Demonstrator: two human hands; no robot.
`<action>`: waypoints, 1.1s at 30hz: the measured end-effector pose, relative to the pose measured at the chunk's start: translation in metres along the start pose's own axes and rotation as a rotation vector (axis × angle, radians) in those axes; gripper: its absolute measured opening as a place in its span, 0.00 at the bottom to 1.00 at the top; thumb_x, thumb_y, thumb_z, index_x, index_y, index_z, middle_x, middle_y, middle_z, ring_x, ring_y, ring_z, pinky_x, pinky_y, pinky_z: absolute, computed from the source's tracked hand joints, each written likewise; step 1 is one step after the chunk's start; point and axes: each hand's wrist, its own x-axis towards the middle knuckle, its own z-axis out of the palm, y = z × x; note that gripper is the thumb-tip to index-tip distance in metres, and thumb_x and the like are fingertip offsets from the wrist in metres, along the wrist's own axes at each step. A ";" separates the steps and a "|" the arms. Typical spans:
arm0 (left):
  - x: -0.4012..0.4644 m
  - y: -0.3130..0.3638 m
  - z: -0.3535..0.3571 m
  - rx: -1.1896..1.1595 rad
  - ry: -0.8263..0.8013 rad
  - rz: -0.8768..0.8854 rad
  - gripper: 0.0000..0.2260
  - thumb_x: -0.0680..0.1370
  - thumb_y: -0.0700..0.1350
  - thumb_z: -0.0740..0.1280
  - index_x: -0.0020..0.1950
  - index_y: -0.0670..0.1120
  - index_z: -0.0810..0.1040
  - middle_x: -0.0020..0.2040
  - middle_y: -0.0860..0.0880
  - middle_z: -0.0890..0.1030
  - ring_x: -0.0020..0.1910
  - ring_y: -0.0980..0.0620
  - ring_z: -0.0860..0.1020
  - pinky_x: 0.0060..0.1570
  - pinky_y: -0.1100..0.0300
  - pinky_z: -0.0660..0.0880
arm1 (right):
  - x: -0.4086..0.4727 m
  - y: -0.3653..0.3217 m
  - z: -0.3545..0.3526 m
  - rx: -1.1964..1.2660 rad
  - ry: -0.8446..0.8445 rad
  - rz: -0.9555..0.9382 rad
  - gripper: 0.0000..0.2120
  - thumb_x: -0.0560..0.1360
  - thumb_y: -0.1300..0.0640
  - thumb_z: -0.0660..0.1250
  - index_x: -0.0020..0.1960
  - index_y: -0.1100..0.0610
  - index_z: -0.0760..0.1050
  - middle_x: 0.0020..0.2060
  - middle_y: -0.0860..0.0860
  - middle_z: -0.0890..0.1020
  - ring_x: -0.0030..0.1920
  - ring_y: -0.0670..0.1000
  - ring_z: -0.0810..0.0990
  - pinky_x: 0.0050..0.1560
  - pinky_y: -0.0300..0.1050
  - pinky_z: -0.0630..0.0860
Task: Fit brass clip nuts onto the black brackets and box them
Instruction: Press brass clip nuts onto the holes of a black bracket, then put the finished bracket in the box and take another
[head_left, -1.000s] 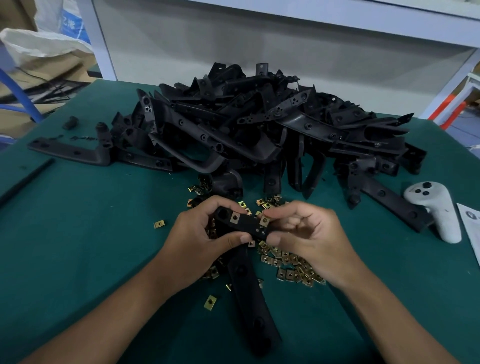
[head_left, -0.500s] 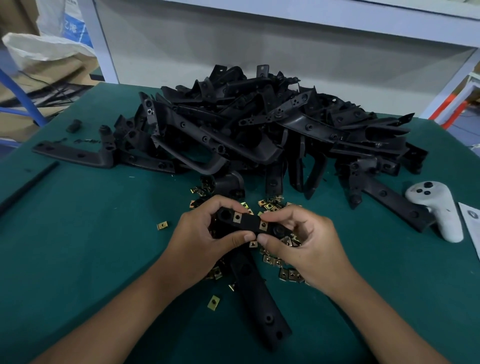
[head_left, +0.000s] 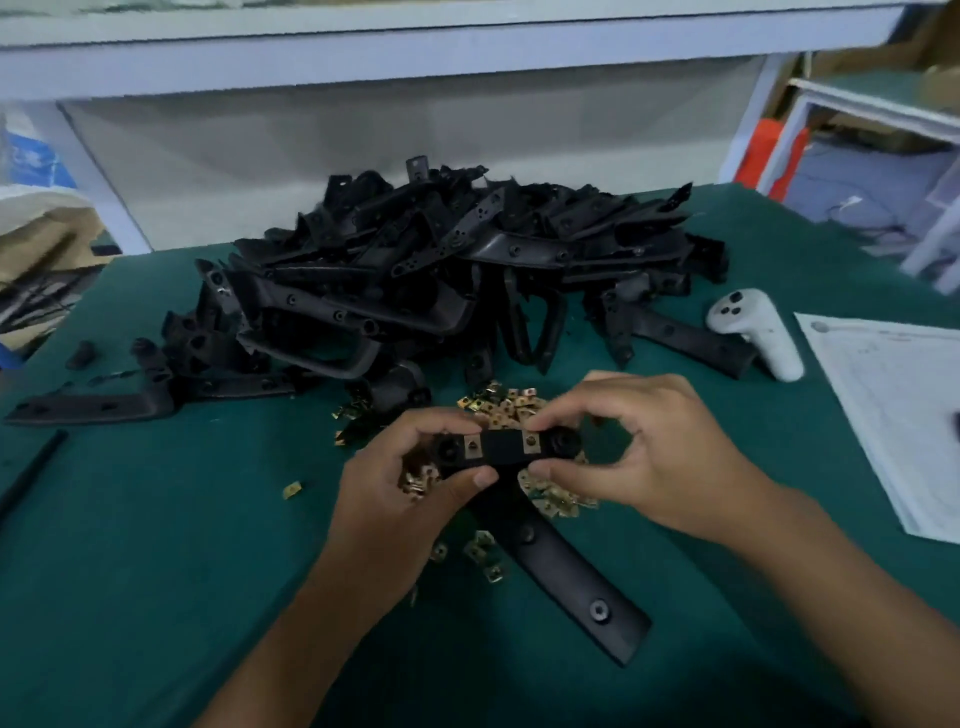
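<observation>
I hold one black bracket (head_left: 566, 571) over the green table, its short end level between my hands and its long arm running down to the right. Two brass clip nuts sit on that short end, one at the left (head_left: 471, 447) and one at the right (head_left: 531, 442). My left hand (head_left: 410, 488) grips the left end between thumb and fingers. My right hand (head_left: 639, 457) pinches the right end by the second nut. Loose brass clip nuts (head_left: 511, 405) lie scattered under and behind my hands. A big pile of black brackets (head_left: 441, 280) fills the far middle.
A white controller (head_left: 756, 332) lies at the right, with a sheet of paper (head_left: 893, 415) beside it. A single bracket (head_left: 88, 405) lies at the left. A black rod (head_left: 31, 473) runs along the left edge. A shelf frame stands behind the table.
The bracket's short end has turned level between my hands, and the second nut now sits square on its right side. The view has lifted and swung to the right.
</observation>
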 end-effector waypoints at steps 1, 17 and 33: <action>0.000 0.010 0.009 0.008 -0.027 0.052 0.10 0.72 0.55 0.73 0.53 0.64 0.79 0.57 0.61 0.82 0.58 0.59 0.80 0.54 0.67 0.75 | -0.011 -0.006 -0.014 -0.027 0.036 -0.002 0.13 0.69 0.51 0.80 0.52 0.52 0.85 0.42 0.40 0.83 0.44 0.41 0.80 0.47 0.31 0.72; -0.065 0.130 0.266 -0.229 -0.630 0.397 0.09 0.75 0.56 0.69 0.55 0.61 0.76 0.63 0.61 0.72 0.66 0.58 0.74 0.64 0.60 0.69 | -0.300 -0.090 -0.168 -0.509 0.477 0.539 0.12 0.70 0.50 0.79 0.51 0.54 0.85 0.47 0.39 0.84 0.48 0.43 0.82 0.50 0.39 0.77; -0.100 0.120 0.320 0.257 -0.841 0.439 0.32 0.79 0.64 0.62 0.80 0.56 0.55 0.79 0.57 0.47 0.77 0.55 0.47 0.74 0.53 0.56 | -0.381 -0.062 -0.171 -0.672 0.017 0.954 0.21 0.74 0.40 0.72 0.66 0.38 0.74 0.67 0.33 0.66 0.63 0.37 0.74 0.60 0.37 0.74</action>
